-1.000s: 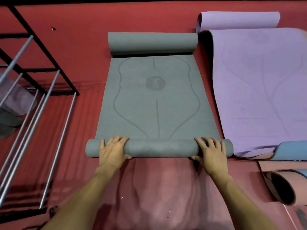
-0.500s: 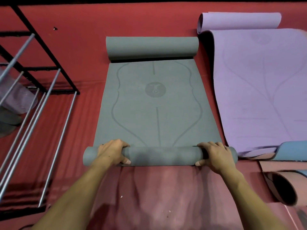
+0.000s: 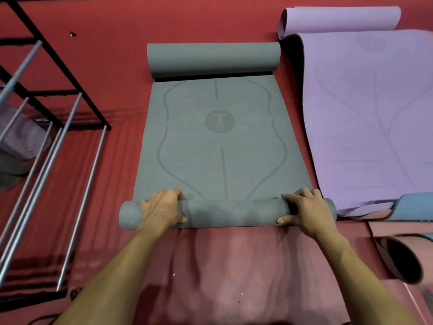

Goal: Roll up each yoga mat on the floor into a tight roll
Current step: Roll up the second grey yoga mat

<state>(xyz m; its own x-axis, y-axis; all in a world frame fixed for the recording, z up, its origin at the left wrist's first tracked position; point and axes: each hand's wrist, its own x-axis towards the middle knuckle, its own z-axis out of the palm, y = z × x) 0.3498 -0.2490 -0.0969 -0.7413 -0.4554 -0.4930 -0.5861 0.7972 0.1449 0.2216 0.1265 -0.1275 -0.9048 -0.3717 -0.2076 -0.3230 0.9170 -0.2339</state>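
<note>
Head view: red floor [image 3: 98,66] under everything, black rack [image 3: 54,95] with metal bars at left. Grey yoga mat [image 3: 220,141] laid flat mid-frame, running straight away from the person, far end curled into its own roll [image 3: 213,58] against the floor. Purple mat [image 3: 370,118] alongside on the right, mostly flat, not yet rolled; blue mat edge [image 3: 414,206] and pink rolled mat [image 3: 403,259] at lower right. Near roll [image 3: 234,213] lay crosswise, long axis left to right, directly under both hands, flat remainder stretching ahead of it. Left hand [image 3: 162,209] wrapped over roll near its left end, fingers curled across the top, thumb on the near side. Right hand [image 3: 304,212] gripped near the right end the same way, thumb tucked at the near face. Both about equally near, one per end. Grip closed round the roll on both sides, not spread. Judged: next push forward, away from body, evenly on both ends to avoid coning.
</note>
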